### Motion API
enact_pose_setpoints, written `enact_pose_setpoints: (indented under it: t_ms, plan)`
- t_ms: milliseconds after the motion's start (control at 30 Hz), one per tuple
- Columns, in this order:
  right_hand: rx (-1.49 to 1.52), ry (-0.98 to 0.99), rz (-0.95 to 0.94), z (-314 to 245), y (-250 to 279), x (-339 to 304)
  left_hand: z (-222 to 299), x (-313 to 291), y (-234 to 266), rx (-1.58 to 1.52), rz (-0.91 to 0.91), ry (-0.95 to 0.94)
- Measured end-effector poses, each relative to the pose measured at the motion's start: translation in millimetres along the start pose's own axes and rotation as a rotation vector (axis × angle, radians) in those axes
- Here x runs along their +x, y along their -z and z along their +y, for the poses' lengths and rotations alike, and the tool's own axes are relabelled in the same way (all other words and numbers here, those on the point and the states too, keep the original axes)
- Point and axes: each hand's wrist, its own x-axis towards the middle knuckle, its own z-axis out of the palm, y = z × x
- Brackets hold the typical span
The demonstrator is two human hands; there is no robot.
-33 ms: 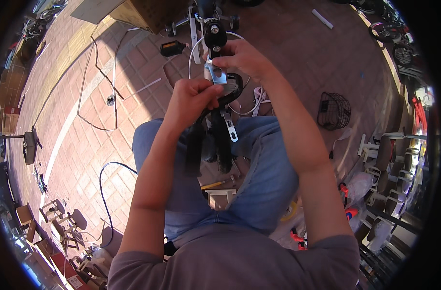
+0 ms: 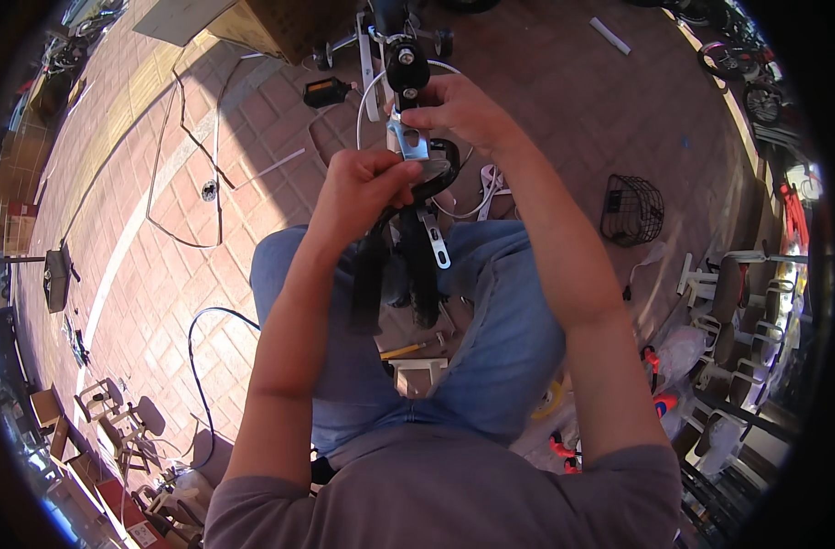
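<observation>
A small bicycle stands in front of me, its black front tyre (image 2: 422, 288) between my knees. On its front, below the black stem (image 2: 406, 69), sits a shiny bent metal bracket (image 2: 414, 145). My right hand (image 2: 461, 112) is closed at the bracket's top, thumb on the metal, other fingers partly hidden behind the stem. My left hand (image 2: 364, 190) is pinched at the bracket's lower edge; whatever lies between its fingertips is hidden. A slotted metal strip (image 2: 439, 249) hangs beside the tyre. Around the front curves a white cable (image 2: 363, 102), with a black curved bar (image 2: 450, 165) by my left fingertips.
A black wire basket (image 2: 631, 210) lies on the brick paving at right. A pedal (image 2: 326, 91) sticks out left of the bicycle, below a cardboard box (image 2: 271, 27). A yellow-handled hammer (image 2: 408, 349) lies between my legs. Stacked frame parts (image 2: 738, 320) crowd the right side.
</observation>
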Motion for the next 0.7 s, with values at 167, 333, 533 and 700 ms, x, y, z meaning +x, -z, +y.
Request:
enact_pose_setpoints:
  t_ms: [167,333,533,700]
  plan:
    - [-0.102,0.014,0.158,-4,-9,-3,2,-1,1,-0.054,-0.015,0.001]
    - [-0.298,0.113,0.557,-18,-36,-30,-3,1,8,-0.025,-0.033,-0.035]
    - [0.157,-0.284,0.622,14,-83,-128,-24,16,22,-0.189,0.15,0.084]
    - [0.748,-0.616,0.45,59,-108,-123,-79,6,15,0.416,0.127,-0.03]
